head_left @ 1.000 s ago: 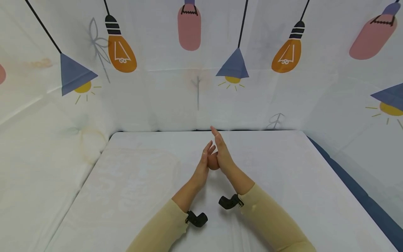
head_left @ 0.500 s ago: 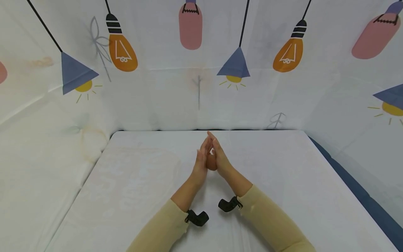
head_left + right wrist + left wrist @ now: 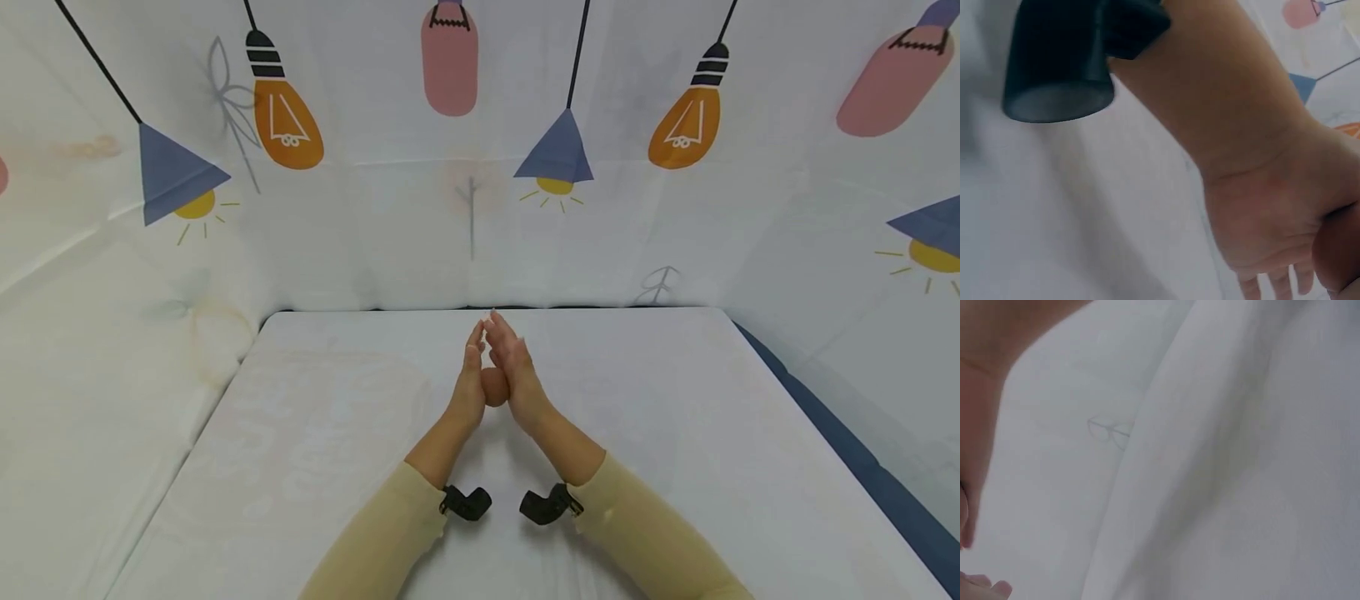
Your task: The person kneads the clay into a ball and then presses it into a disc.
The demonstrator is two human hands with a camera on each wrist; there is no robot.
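Note:
A small reddish-brown ball [image 3: 495, 387] sits between the two palms in the head view. My left hand [image 3: 468, 390] lies against its left side, fingers straight and pointing away from me. From the other side my right hand [image 3: 525, 385] presses its palm to the ball, also with long, straight fingers. The fingertips of both hands lean together beyond the ball, at nearly the same height. In the right wrist view, the ball [image 3: 1338, 250] shows at the right edge, next to a palm. The left wrist view catches only parts of arm and fingers at its left edge.
A white-covered table [image 3: 315, 433] lies under the hands. Behind it hangs a white cloth wall [image 3: 375, 233] printed with lamps and bulbs. Each sleeve cuff carries a black wrist camera, one on the left [image 3: 467, 503] and one on the right [image 3: 546, 505].
The ball has shifted slightly left between the palms. My right hand has drawn back toward me, and my left hand has moved a little left; the palms rub past each other.

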